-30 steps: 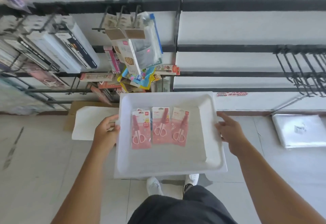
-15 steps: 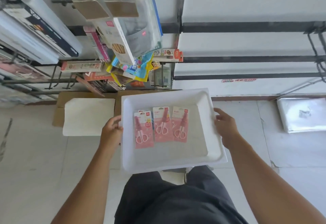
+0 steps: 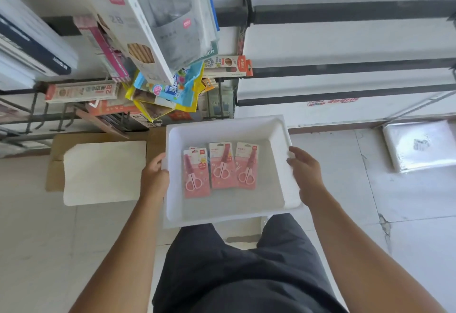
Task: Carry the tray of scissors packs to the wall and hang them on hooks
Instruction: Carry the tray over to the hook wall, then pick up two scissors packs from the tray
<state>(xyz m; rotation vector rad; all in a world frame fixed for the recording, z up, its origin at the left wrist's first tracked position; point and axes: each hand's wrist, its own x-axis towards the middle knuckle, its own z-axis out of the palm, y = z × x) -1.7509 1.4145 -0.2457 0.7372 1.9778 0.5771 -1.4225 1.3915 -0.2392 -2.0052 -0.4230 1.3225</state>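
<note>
A white tray [image 3: 274, 130] hangs level in front of me above the floor. My left hand [image 3: 155, 177] grips its left rim and my right hand [image 3: 304, 168] grips its right rim. On the tray floor lie pink scissors packs [image 3: 223, 168] side by side, flat, their hang tabs pointing to the wall. The leftmost pack [image 3: 196, 177] partly covers another one beneath it. The white wall [image 3: 345, 39] with black rails rises straight ahead.
Hooks on the left carry hanging stationery packs [image 3: 158, 41] that reach down close to the tray's far edge. A flat white sheet on cardboard [image 3: 103, 172] lies on the floor at left. A plastic-wrapped white stack [image 3: 419, 145] sits at right. My dark trousers [image 3: 246, 270] are below.
I have come closer to the wall, so the hanging packs loom larger overhead. The tray sits lower and nearer my body. My right hand has closed around the tray's right rim.
</note>
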